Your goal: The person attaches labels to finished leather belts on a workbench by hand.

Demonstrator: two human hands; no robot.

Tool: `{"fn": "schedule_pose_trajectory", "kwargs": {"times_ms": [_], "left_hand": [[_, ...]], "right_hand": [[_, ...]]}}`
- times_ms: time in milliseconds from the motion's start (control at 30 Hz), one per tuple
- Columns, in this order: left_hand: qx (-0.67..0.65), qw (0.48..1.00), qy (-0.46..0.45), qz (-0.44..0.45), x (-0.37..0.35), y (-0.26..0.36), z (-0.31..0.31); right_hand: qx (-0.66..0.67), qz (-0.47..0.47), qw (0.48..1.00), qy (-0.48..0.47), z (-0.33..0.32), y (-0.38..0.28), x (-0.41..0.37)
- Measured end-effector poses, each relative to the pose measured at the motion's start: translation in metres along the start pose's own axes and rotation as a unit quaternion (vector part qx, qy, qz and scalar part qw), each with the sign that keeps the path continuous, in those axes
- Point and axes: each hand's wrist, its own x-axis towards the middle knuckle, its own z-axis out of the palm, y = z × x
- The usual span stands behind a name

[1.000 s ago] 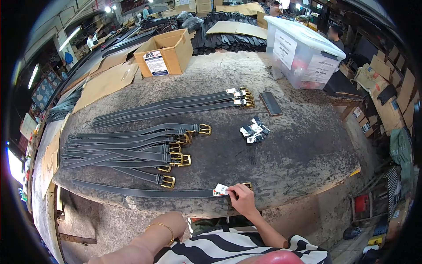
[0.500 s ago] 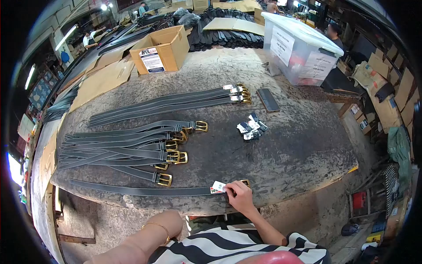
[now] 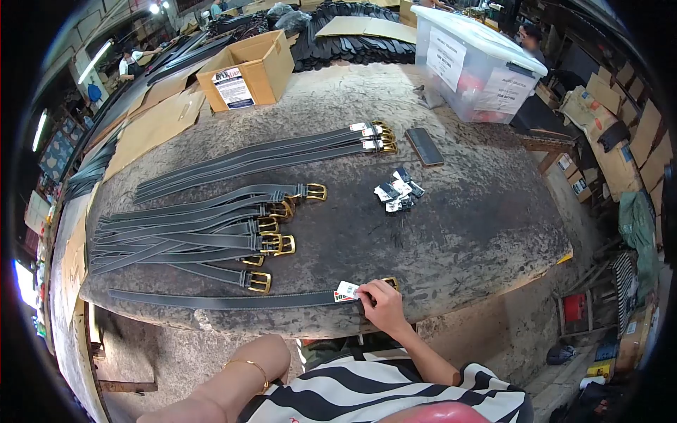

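Note:
A single dark grey belt (image 3: 226,302) with light stitching lies along the table's near edge, its gold buckle (image 3: 392,283) partly covered by my right hand (image 3: 383,307). The thumb and fingers of that hand pinch a white tag (image 3: 347,288) near the buckle end, over a red-and-white label. My left hand (image 3: 269,352) is below the table edge near my body, beyond a gold bracelet; its fingers are hidden. Left of centre lies a loose group of belts (image 3: 190,233) with gold buckles. Behind it, tagged belts (image 3: 261,158) lie side by side.
A pile of black-and-white tags (image 3: 399,192) lies right of centre, with a phone (image 3: 424,146) behind it. Farther back stand an open cardboard box (image 3: 247,70) and a lidded plastic bin (image 3: 476,67). Dark straps (image 3: 352,42) are heaped behind. Other people are in the background.
The view has tilted slightly, so the table's contents sit a little higher and further left in the frame. My right hand keeps its pinch on the tag, with little visible movement.

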Motion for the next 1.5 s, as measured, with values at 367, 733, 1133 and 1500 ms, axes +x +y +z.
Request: {"fn": "schedule_pose_trajectory", "kwargs": {"times_ms": [367, 733, 1133, 1500], "left_hand": [[-0.099, 0.988, 0.11, -0.046, -0.037, 0.024, -0.048], [-0.064, 0.755, 0.354, -0.548, -0.145, -0.044, -0.003], [-0.166, 0.703, 0.373, -0.582, -0.144, -0.033, -0.005], [-0.284, 0.645, 0.365, -0.608, -0.144, -0.028, -0.005]], "right_hand": [[0.003, -0.023, 1.0, 0.02, -0.001, 0.002, 0.002], [0.01, 0.0, 1.0, -0.028, 0.003, 0.003, 0.0], [0.0, -0.007, 1.0, -0.025, 0.001, 0.002, 0.001], [0.006, -0.006, 1.0, -0.021, 0.0, 0.003, 0.001]]}}
